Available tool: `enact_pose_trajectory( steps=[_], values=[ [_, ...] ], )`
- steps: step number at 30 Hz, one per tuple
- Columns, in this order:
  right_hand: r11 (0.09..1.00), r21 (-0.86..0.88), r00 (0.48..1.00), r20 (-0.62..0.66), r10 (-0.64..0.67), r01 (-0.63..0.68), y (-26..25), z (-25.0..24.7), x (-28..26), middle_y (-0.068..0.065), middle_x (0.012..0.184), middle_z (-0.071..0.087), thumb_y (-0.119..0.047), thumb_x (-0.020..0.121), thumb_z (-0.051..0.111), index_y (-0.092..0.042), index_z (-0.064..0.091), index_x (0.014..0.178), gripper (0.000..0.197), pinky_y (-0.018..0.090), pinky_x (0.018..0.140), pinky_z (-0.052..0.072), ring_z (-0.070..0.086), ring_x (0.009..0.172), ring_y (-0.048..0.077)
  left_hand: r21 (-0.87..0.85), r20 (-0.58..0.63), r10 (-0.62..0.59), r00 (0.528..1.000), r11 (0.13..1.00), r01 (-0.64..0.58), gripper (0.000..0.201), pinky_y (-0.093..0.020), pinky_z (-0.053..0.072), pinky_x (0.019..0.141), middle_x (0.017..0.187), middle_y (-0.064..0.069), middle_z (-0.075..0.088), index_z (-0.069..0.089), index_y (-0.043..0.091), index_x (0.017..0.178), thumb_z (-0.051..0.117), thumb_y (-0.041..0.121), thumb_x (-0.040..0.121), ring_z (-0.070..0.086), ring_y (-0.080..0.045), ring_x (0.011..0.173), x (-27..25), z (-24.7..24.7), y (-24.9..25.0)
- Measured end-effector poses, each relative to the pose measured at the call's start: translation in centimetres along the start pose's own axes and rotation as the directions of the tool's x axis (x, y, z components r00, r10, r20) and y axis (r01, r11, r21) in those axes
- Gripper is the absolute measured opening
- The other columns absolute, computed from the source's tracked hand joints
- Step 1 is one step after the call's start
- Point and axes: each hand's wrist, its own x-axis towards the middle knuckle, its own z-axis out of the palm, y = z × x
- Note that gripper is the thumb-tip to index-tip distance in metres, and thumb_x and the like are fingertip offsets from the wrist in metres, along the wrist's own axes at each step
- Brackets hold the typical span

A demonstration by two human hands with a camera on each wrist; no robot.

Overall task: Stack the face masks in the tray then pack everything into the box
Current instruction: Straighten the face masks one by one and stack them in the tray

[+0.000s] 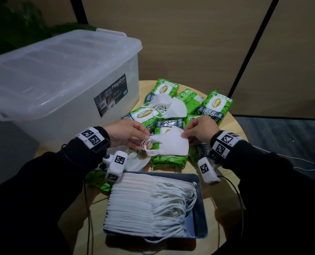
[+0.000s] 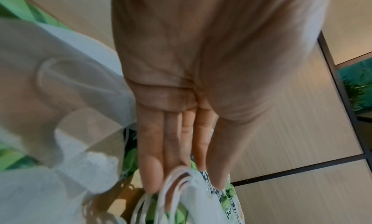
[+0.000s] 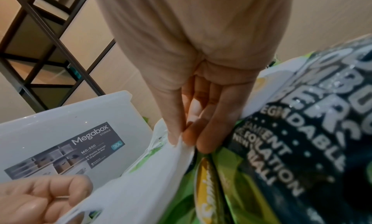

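A small bundle of folded white face masks [image 1: 171, 143] is held between both hands above the green wipe packs [image 1: 168, 161]. My left hand [image 1: 143, 137] pinches its left end by the ear loops [image 2: 177, 184]. My right hand [image 1: 185, 134] pinches the right corner [image 3: 183, 141] between thumb and fingers. A grey tray [image 1: 201, 208] near the table's front holds a long stack of white masks [image 1: 143, 203]. More loose masks [image 1: 167, 105] lie on the wipe packs farther back, and another [image 1: 136, 162] lies under my left wrist.
A translucent lidded storage box [image 1: 61, 80] labelled Megabox stands at the back left on the round wooden table [image 1: 232, 122]. Several green wipe packs [image 1: 215, 105] crowd the table's middle and right. Wrist cables hang beside the tray.
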Motion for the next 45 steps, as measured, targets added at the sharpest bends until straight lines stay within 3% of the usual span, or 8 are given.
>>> enact_pose_trajectory(
  steps=[6, 11, 16, 21, 28, 32, 38, 45],
  values=[
    [0.991, -0.1, 0.992, -0.088, -0.093, 0.084, -0.5, 0.4, -0.1, 0.012, 0.074, 0.075, -0.036, 0.073, 0.092, -0.009, 0.075, 0.084, 0.034, 0.044, 0.066, 0.063, 0.069, 0.064, 0.023, 0.31, -0.173, 0.013, 0.985, 0.95, 0.042, 0.015, -0.036, 0.065, 0.068, 0.099, -0.018, 0.077, 0.07, 0.004, 0.108, 0.071, 0.013, 0.096, 0.078, -0.031, 0.086, -1.8, -2.3, 1.6],
    [0.993, 0.097, 0.98, -0.193, -0.051, 0.071, -1.2, -0.3, 1.7, 0.01, 0.08, 0.076, -0.028, 0.081, 0.087, -0.006, 0.077, 0.086, 0.024, 0.042, 0.07, 0.062, 0.068, 0.067, 0.021, 0.504, -0.34, 0.168, 0.925, 0.863, 0.028, 0.006, -0.036, 0.063, 0.065, 0.084, -0.01, 0.078, 0.073, 0.011, 0.096, 0.074, 0.008, 0.092, 0.076, -0.019, 0.073, -3.5, -4.4, 1.6],
    [0.968, 0.25, 0.954, -0.28, 0.109, -0.038, -1.8, -1.3, 5.8, 0.013, 0.088, 0.076, -0.023, 0.08, 0.088, -0.01, 0.076, 0.091, 0.021, 0.047, 0.068, 0.065, 0.074, 0.07, 0.026, 0.756, -0.453, 0.104, 0.885, 0.571, 0.32, 0.013, -0.031, 0.058, 0.06, 0.081, -0.005, 0.074, 0.072, 0.01, 0.089, 0.072, 0.023, 0.094, 0.073, -0.02, 0.071, -4.0, -4.3, 0.3],
    [0.998, 0.009, 0.953, -0.297, 0.055, -0.054, -2.9, -0.7, 8.6, 0.014, 0.09, 0.075, -0.042, 0.077, 0.088, -0.005, 0.078, 0.092, 0.04, 0.048, 0.084, 0.061, 0.072, 0.089, 0.034, 0.815, -0.456, 0.001, 0.89, 0.401, 0.418, 0.015, -0.027, 0.046, 0.051, 0.081, -0.005, 0.064, 0.061, 0.009, 0.084, 0.075, 0.013, 0.083, 0.063, -0.02, 0.07, -3.1, -4.3, -0.6],
    [0.952, -0.303, 0.975, -0.219, -0.02, -0.049, -3.8, -0.4, 8.8, 0.012, 0.081, 0.068, -0.02, 0.069, 0.091, -0.01, 0.061, 0.074, 0.032, 0.036, 0.064, 0.051, 0.063, 0.073, 0.027, 0.848, -0.476, 0.096, 0.874, 0.314, 0.427, 0.014, -0.035, 0.052, 0.075, 0.083, -0.005, 0.057, 0.059, 0.011, 0.09, 0.073, 0.01, 0.087, 0.061, -0.028, 0.084, -2.3, -4.0, -0.6],
    [0.979, -0.2, 0.97, -0.244, -0.013, -0.037, -3.5, -0.9, 8.3, 0.025, 0.083, 0.071, -0.011, 0.066, 0.09, 0.005, 0.074, 0.087, 0.031, 0.045, 0.071, 0.058, 0.07, 0.083, 0.037, 0.827, -0.486, 0.233, 0.842, 0.436, 0.356, 0.023, -0.04, 0.059, 0.085, 0.103, -0.011, 0.073, 0.073, 0.01, 0.108, 0.066, 0.004, 0.087, 0.07, -0.029, 0.093, -3.2, -3.8, 1.0],
    [0.941, 0.334, 0.968, -0.248, 0.041, 0.046, -3.5, -2.8, 4.1, 0.01, 0.073, 0.059, -0.003, 0.078, 0.078, -0.007, 0.07, 0.078, 0.009, 0.029, 0.054, 0.042, 0.05, 0.06, 0.02, 0.436, -0.511, 0.261, 0.819, 0.9, -0.015, 0.006, -0.023, 0.046, 0.048, 0.065, 0.008, 0.071, 0.079, 0.02, 0.078, 0.082, 0.018, 0.083, 0.063, -0.011, 0.062, -5.9, -3.3, 4.2],
    [0.775, 0.625, 0.995, -0.034, -0.093, 0.094, -6.3, -0.6, -4.4, 0.004, 0.079, 0.071, -0.015, 0.09, 0.075, -0.011, 0.069, 0.09, 0.008, 0.038, 0.067, 0.06, 0.069, 0.07, 0.019, 0.025, -0.475, 0.235, 0.848, 0.967, -0.254, 0.007, -0.029, 0.058, 0.054, 0.077, -0.007, 0.071, 0.07, 0.01, 0.087, 0.069, 0.012, 0.094, 0.066, -0.018, 0.058, -7.3, -2.7, 4.6]
  ],
)
